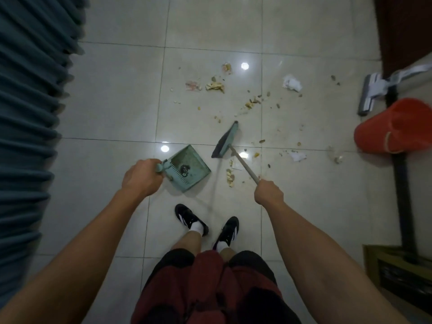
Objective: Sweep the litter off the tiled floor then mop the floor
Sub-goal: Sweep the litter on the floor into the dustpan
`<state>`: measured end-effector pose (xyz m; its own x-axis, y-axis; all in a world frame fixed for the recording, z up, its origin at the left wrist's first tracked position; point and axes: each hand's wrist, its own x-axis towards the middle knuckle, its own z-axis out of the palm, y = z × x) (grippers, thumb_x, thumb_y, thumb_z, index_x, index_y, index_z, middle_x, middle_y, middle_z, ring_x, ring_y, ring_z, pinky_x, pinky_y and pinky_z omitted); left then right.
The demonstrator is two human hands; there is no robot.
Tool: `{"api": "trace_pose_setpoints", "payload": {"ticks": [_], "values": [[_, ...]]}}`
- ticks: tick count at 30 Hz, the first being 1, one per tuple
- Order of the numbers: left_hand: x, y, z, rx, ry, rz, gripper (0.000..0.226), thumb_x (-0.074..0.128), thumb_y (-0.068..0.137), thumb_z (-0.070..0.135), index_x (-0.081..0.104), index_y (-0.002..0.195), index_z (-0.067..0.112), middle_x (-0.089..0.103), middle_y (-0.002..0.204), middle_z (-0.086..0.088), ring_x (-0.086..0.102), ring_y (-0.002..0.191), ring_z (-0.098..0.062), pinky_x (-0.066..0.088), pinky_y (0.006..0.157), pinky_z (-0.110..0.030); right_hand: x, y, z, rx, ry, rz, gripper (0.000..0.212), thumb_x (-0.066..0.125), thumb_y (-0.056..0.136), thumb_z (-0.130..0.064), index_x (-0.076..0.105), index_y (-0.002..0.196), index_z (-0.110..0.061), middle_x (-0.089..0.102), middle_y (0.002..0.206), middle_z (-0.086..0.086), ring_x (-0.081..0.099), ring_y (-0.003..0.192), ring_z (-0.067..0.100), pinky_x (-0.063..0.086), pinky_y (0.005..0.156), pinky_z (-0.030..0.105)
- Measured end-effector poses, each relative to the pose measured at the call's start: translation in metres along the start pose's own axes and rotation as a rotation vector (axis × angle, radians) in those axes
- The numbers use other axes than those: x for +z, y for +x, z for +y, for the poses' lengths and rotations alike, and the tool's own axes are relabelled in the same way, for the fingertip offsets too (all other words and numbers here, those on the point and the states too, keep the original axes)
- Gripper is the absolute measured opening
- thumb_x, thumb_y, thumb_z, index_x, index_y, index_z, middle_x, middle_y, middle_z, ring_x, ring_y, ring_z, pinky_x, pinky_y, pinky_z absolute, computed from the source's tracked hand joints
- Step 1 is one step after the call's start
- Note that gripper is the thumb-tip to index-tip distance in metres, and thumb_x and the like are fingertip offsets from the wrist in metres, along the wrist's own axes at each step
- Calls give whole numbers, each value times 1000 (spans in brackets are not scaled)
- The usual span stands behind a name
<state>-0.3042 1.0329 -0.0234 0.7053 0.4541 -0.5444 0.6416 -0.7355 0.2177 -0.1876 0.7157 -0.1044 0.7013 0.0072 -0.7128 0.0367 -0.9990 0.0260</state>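
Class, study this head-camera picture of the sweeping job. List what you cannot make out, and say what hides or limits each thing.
- Dustpan handle: mostly covered by the left hand.
- Broom handle's upper end: hidden inside the right hand.
- Small dark object in the dustpan: too small to identify.
- Litter crumbs on the tiled floor: too small and dim to name.
- Mop handle: cut off by the right edge.

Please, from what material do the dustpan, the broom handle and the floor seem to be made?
Dustpan: likely moulded plastic, matte teal, with a comb-toothed ridge and a dusty inside. Broom handle: a thin, pale, smooth rod, perhaps metal or coated plastic; I cannot tell which. Floor: glazed ceramic or stone tile, glossy, since it mirrors ceiling lights and shows grout lines.
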Motion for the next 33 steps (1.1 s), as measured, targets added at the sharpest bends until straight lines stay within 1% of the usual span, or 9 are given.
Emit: {"api": "trace_pose_setpoints", "payload": {"ticks": [4, 7, 11, 15, 18, 21, 24, 29, 33], "values": [[16, -8, 38, 55, 43, -4, 8, 61, 94, 27, 67, 89, 25, 67, 84, -5, 64, 75, -28, 58, 73, -39, 5, -8, 49, 57, 42, 13, 34, 46, 98, -13, 61, 128, -9, 64, 118, 10, 65, 105, 27, 53, 82, 35], [25, -15, 61, 88, 58, 0, 8, 61, 94, 28, 66, 88, 25, 68, 84, -5, 64, 75, -28, 58, 74, -41, 4, -12, 72, 68, 87, 28, 34, 47, 96, -12, 60, 126, -9, 64, 117, 10, 65, 104, 28, 51, 80, 33], [26, -24, 78, 93, 65, 21, 7, 62, 93, 28, 68, 92, 25, 68, 86, -6, 64, 78, -31, 58, 74, -40, 0, -17, 81, 72, 169, 47, 32, 50, 93, -14, 60, 124, -8, 64, 113, 9, 65, 99, 27, 47, 72, 32], [20, -33, 75, 81, 48, 43, 10, 60, 94, 26, 69, 91, 25, 68, 85, -5, 63, 76, -28, 56, 72, -38, -1, -23, 71, 16, 170, 51, 31, 50, 94, -16, 60, 122, -8, 64, 112, 10, 64, 98, 27, 49, 73, 33], [15, -36, 59, 51, 40, 66, 9, 62, 93, 24, 70, 93, 23, 68, 86, -5, 64, 78, -29, 56, 73, -39, -2, -25, 50, -30, 173, 47, 29, 49, 94, -16, 60, 120, -10, 64, 110, 9, 65, 95, 26, 53, 75, 33], [6, -34, 35, 23, 24, 79, 10, 63, 93, 27, 71, 96, 23, 69, 86, -6, 64, 78, -29, 57, 73, -40, -2, -25, 19, -62, 159, 44, 28, 49, 94, -15, 60, 119, -11, 64, 106, 8, 65, 92, 26, 56, 78, 36], [-6, -26, 2, -6, -17, 92, 10, 62, 93, 25, 72, 93, 22, 68, 81, -4, 64, 73, -28, 58, 71, -39, 0, -23, -19, -111, 112, 46, 26, 49, 95, -13, 60, 119, -11, 65, 105, 8, 62, 84, 24, 53, 71, 33], [-35, -2, -62, -64, -72, 89, 11, 61, 93, 23, 72, 93, 21, 68, 81, -6, 64, 73, -30, 59, 72, -42, 7, -18, -102, -169, 55, 14, 29, 51, 93, -14, 61, 121, -12, 66, 106, 8, 66, 88, 25, 55, 72, 33], [-63, 26, -112, -81, -46, 69, 11, 59, 92, 20, 69, 89, 20, 68, 81, -7, 63, 71, -29, 56, 66, -35, 15, -19, -167, -192, 5, -4, 32, 51, 92, -13, 61, 123, -11, 63, 109, 10, 65, 92, 27, 55, 76, 35]]}}
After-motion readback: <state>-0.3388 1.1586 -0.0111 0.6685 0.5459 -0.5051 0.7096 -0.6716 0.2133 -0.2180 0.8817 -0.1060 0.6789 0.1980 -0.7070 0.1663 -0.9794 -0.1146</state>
